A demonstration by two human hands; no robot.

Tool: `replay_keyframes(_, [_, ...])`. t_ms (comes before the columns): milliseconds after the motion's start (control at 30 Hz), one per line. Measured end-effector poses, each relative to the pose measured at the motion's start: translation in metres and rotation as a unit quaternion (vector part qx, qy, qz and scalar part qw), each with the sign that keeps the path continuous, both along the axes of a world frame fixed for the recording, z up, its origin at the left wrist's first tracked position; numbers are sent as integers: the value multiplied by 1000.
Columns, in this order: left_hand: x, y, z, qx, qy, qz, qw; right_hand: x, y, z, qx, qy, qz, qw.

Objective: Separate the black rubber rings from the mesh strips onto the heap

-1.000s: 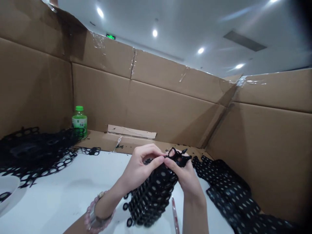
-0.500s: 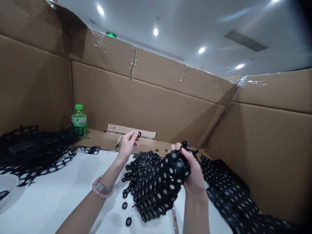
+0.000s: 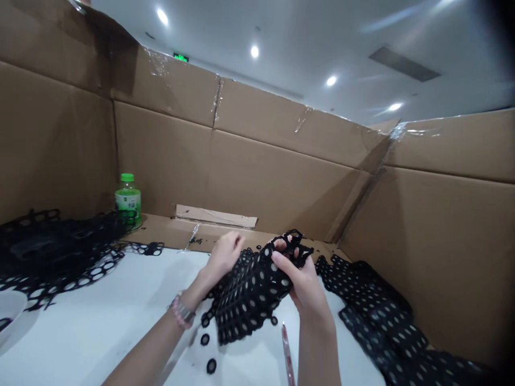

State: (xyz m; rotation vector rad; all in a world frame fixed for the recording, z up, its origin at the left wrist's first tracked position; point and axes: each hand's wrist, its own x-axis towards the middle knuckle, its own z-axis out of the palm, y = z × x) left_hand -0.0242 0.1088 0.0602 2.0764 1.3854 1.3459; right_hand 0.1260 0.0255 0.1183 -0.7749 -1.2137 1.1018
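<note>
A black perforated rubber sheet (image 3: pixel 249 292) is held up over the white table (image 3: pixel 100 327). My right hand (image 3: pixel 303 279) is closed on its upper right edge, fingers pinching the torn top strip. My left hand (image 3: pixel 223 254) rests against the sheet's upper left edge with fingers curled; what it grips is hidden behind the sheet. A beaded bracelet sits on my left wrist. Small black rings (image 3: pixel 206 339) lie loose on the table below the sheet.
Cardboard walls (image 3: pixel 261 171) enclose the table on three sides. A green-capped bottle (image 3: pixel 127 199) stands at the back left beside a heap of black punched-out webbing (image 3: pixel 60 252). More perforated sheets (image 3: pixel 382 321) lie at right. A red pen (image 3: pixel 286 351) lies near my right forearm. A white bowl (image 3: pixel 10 311) is at left.
My left hand, which had lifted away pinching a small black ring, has come back down to the sheet's left edge. The sheet has been lowered and flattened between both hands.
</note>
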Motion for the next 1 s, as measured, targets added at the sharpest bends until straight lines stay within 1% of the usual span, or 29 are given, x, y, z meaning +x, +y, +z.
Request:
replay_keyframes(67, [-10, -19, 22, 51, -24, 4, 998, -3, 0, 0, 29, -24, 1, 999])
replay_keyframes(100, [-13, -31, 32, 96, -39, -29, 994, -5, -1, 0, 42, -35, 3, 998])
replay_keyframes(133, [-15, -43, 41, 119, -27, -84, 989, -8, -2, 1, 52, -47, 8, 997])
replay_keyframes(200, [-14, -63, 53, 119, 7, -148, 982, -12, -6, 3, 65, -71, 21, 995])
replay_keyframes(233, [-13, -70, 56, 111, 21, -165, 980, -13, -7, 4, 65, -79, 23, 994])
replay_keyframes(300, [-8, -76, 58, 97, 22, -173, 980, -14, -9, 5, 54, -77, 17, 995])
replay_keyframes(367, [-5, -72, 56, 84, -8, -178, 980, -13, -9, 5, 33, -59, 8, 998])
replay_keyframes(467, [-7, -50, 47, 31, -98, -177, 979, -4, -9, 7, 8, -3, 7, 1000])
replay_keyframes(533, [-13, -28, 37, -9, -126, -135, 983, 4, -9, 9, 10, 40, 8, 999])
replay_keyframes(567, [-16, -16, 30, -22, -114, -97, 988, 8, -9, 11, 14, 56, 4, 998])
replay_keyframes(600, [-19, -5, 22, -32, -74, -58, 995, 11, -9, 12, 17, 68, -4, 998])
replay_keyframes(633, [-20, 5, 13, -39, -47, -43, 997, 13, -9, 13, 18, 75, -14, 997])
replay_keyframes(700, [-18, 20, -9, -63, 5, -47, 997, 14, -7, 13, 10, 80, -25, 996])
replay_keyframes(767, [-11, 29, -31, -95, 45, -65, 992, 9, -3, 12, -2, 83, -15, 996])
replay_keyframes(800, [-6, 31, -39, -108, 62, -69, 990, 6, 0, 10, -7, 81, -5, 997])
replay_keyframes(833, [-3, 32, -45, -118, 75, -68, 988, 3, 2, 8, -12, 76, 4, 997])
replay_keyframes(867, [0, 31, -46, -122, 82, -64, 987, 1, 5, 6, -18, 71, 12, 997])
replay_keyframes(900, [2, 28, -43, -120, 86, -57, 987, -1, 7, 5, -23, 63, 17, 998])
replay_keyframes(933, [2, 23, -36, -113, 88, -47, 989, -2, 10, 3, -29, 53, 20, 998])
replay_keyframes(1000, [0, 7, -12, -77, 70, -47, 993, -2, 12, 2, -34, 38, 20, 998])
